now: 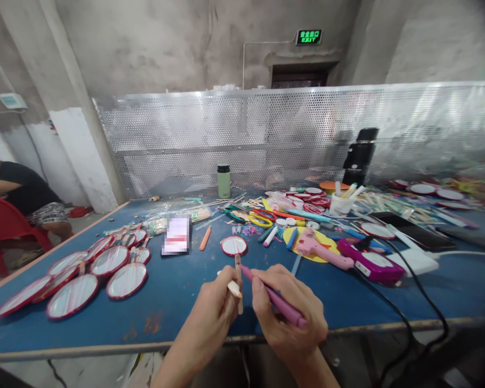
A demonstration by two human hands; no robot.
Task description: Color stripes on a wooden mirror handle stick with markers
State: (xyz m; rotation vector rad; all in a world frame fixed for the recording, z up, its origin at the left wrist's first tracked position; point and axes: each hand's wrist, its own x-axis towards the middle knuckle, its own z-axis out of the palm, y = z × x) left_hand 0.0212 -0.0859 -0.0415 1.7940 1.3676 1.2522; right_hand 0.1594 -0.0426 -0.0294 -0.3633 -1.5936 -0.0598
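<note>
Head view showed the left hand (212, 318) pinching a wooden stick (238, 277) upright at six o'clock on the table (165, 302), likely steadying it for the pink marker (281, 305), gripped pen-fashion by the right hand (289, 323) from four o'clock.

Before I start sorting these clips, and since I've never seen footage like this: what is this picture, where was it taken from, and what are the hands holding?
There is no machine: a person wears one camera on the head, looking down at their own bare hands. The left hand holds a flat wooden stick; the right hand holds a pink marker pen with its tip by the stick. Below lies a blue worktable with round red-rimmed white discs and a pink glue gun. Another person sits far left.
</note>
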